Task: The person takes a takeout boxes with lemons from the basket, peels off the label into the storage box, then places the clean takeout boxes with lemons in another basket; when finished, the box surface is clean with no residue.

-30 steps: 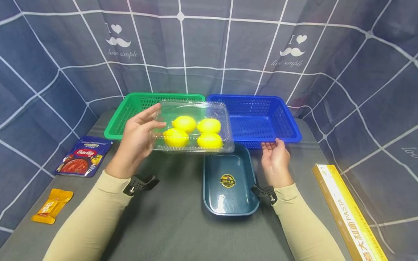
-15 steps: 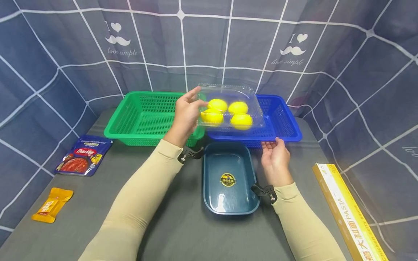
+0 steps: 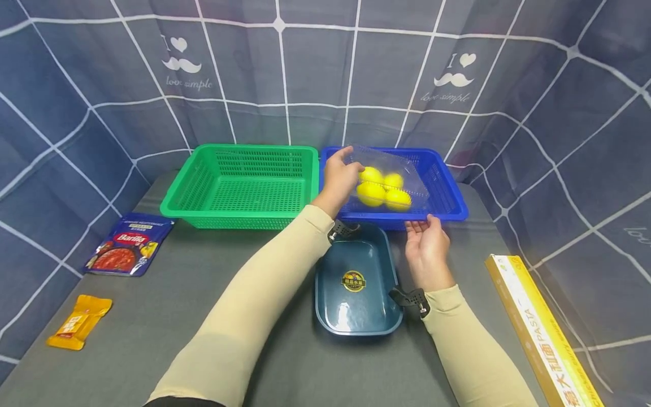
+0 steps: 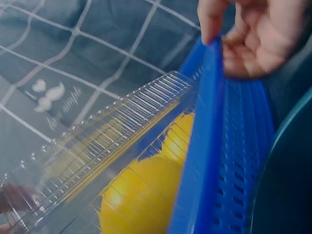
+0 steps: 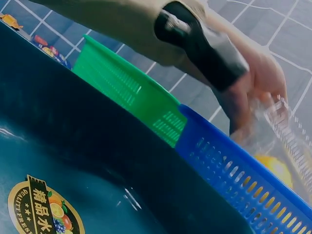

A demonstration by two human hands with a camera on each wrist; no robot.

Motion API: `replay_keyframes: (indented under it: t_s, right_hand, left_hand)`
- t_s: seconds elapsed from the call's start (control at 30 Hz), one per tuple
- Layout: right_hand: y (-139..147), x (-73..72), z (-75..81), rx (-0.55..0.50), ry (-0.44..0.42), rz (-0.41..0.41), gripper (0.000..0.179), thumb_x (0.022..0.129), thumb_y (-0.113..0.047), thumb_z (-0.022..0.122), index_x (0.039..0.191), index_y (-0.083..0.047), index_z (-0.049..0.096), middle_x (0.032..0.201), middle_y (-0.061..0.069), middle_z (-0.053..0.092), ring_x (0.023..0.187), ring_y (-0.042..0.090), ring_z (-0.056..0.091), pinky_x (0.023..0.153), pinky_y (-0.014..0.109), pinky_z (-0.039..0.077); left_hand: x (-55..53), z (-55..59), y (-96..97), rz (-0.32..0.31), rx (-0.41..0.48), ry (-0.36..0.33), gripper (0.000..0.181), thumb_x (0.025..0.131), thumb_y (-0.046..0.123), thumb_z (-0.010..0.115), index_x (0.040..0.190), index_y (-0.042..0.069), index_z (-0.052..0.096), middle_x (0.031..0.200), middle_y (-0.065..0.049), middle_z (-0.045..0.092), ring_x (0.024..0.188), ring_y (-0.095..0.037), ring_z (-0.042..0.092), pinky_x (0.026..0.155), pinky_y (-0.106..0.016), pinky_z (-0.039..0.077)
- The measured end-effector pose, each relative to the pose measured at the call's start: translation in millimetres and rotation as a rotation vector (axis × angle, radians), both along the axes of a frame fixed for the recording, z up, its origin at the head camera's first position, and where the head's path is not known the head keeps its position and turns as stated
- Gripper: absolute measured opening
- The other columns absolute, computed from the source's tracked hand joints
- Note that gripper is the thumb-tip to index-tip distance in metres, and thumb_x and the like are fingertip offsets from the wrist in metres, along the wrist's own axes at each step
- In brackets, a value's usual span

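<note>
My left hand (image 3: pixel 339 178) grips the left side of a clear plastic clamshell box (image 3: pixel 414 181). Several yellow lemons (image 3: pixel 371 194) lie inside it. The box sits tilted within the blue basket (image 3: pixel 446 192), its left side higher. My right hand (image 3: pixel 428 249) pinches the basket's front rim, thumb over the edge and fingers curled below, as the left wrist view shows at the blue rim (image 4: pixel 204 141). In the right wrist view the left hand (image 5: pixel 258 83) is above the basket wall, holding the box.
A green basket (image 3: pixel 239 221) stands left of the blue one. In front is a dark teal tray (image 3: pixel 351 311) with a fruit sticker. A Barilla pouch (image 3: pixel 129 246) and a small orange packet (image 3: pixel 80 322) lie left, a long pasta box (image 3: pixel 539 333) right. A checked curtain (image 3: pixel 315 68) hangs behind.
My left hand has carried the box of lemons rightward from over the green basket and lowered it into the blue basket. The lemons have shifted together inside. My right hand stays at the rim.
</note>
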State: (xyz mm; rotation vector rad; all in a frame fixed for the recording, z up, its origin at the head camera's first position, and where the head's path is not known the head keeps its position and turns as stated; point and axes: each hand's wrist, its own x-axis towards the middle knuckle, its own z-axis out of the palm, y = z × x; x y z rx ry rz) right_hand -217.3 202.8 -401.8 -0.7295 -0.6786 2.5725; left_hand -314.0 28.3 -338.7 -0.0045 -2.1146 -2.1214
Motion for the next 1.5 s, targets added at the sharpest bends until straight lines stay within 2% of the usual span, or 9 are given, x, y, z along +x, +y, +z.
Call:
replay_keyframes:
  t_s: [0.2,0.43,0.57,0.67,0.7,0.93,1.2,1.33,1.5]
  right_hand:
    - [0,0.4,-1.2,-0.008,0.001,0.008,0.011,0.112,-0.009,0.047,0.108,0.001,0.046,0.096,0.012,0.044,0.082,0.022,0.048,0.076,0.031,0.054]
    - [0,-1.2,-1.4,0.014,0.018,0.006,0.014,0.112,-0.010,0.046,0.116,0.003,0.046,0.099,0.012,0.044,0.084,0.022,0.047,0.080,0.032,0.054]
    - [1,-1.4,-1.9,0.013,0.015,0.014,0.013,0.112,-0.009,0.045,0.114,0.003,0.048,0.099,0.012,0.045,0.082,0.022,0.048,0.080,0.032,0.054]
    - [2,-1.7,-2.2,0.028,0.018,0.004,0.015,0.112,-0.009,0.045,0.115,0.005,0.047,0.098,0.013,0.045,0.080,0.022,0.048,0.086,0.034,0.054]
    - [2,-1.9,-2.3,0.031,0.018,0.001,0.016,0.112,-0.010,0.046,0.116,0.006,0.047,0.098,0.013,0.044,0.080,0.022,0.048,0.086,0.034,0.054]
    - [1,-0.9,-2.3,0.018,0.003,0.013,0.014,0.112,-0.010,0.046,0.115,0.004,0.045,0.100,0.013,0.044,0.085,0.023,0.048,0.092,0.035,0.052]
    - [-1,-1.8,-2.5,0.045,0.006,0.014,0.017,0.112,-0.011,0.047,0.119,0.004,0.044,0.100,0.013,0.043,0.084,0.023,0.048,0.094,0.035,0.052]
    - [0,-0.6,-2.8,0.045,0.001,0.017,0.016,0.112,-0.012,0.047,0.120,0.002,0.045,0.102,0.013,0.044,0.087,0.023,0.049,0.093,0.034,0.053]
    - [-1,1.0,-3.6,0.057,-0.006,0.012,0.015,0.113,-0.012,0.046,0.116,0.002,0.046,0.099,0.012,0.044,0.084,0.022,0.049,0.094,0.034,0.053]
  left_hand:
    - [-6.1,-5.3,5.9,-0.002,-0.109,-0.021,0.064,0.089,-0.007,0.067,0.152,0.005,0.056,0.143,-0.019,0.060,0.047,-0.010,0.040,0.044,-0.021,0.036]
    - [-8.5,-16.2,9.3,-0.054,-0.109,-0.035,0.066,0.091,-0.009,0.064,0.155,0.004,0.051,0.150,-0.016,0.054,0.062,-0.015,0.054,0.059,-0.025,0.050]
    - [-9.5,-21.1,4.7,-0.094,-0.297,-0.063,0.070,0.092,-0.006,0.059,0.159,0.006,0.044,0.161,-0.014,0.043,0.114,-0.025,0.059,0.091,-0.035,0.052]
    - [-12.2,-20.9,-0.2,-0.177,-0.446,-0.067,0.072,0.094,-0.004,0.054,0.163,0.005,0.034,0.168,-0.020,0.031,0.154,-0.036,0.025,0.111,-0.045,0.040]
    - [-14.8,-20.9,-1.4,-0.209,-0.498,-0.089,0.073,0.096,-0.003,0.052,0.165,0.005,0.030,0.169,-0.021,0.026,0.157,-0.038,0.015,0.107,-0.045,0.045]
    - [-15.4,-29.7,-10.0,-0.312,-0.726,-0.123,0.071,0.104,0.004,0.047,0.167,-0.001,0.014,0.168,-0.026,0.024,0.155,-0.046,0.010,0.123,-0.054,0.020]
    - [-9.9,-26.9,-5.7,-0.255,-0.785,-0.157,0.080,0.103,0.003,0.056,0.169,0.004,0.011,0.169,-0.031,0.011,0.155,-0.043,0.016,0.121,-0.050,0.028]
    - [0.1,-20.0,-7.2,-0.176,-0.757,-0.043,0.079,0.100,0.000,0.055,0.169,0.006,0.017,0.170,-0.026,0.016,0.154,-0.041,0.023,0.123,-0.048,0.022]
    - [18.6,2.9,-28.2,-0.083,-0.671,0.244,0.071,0.098,0.001,0.058,0.164,0.004,0.032,0.169,-0.016,0.029,0.153,-0.033,0.029,0.124,-0.037,0.018]
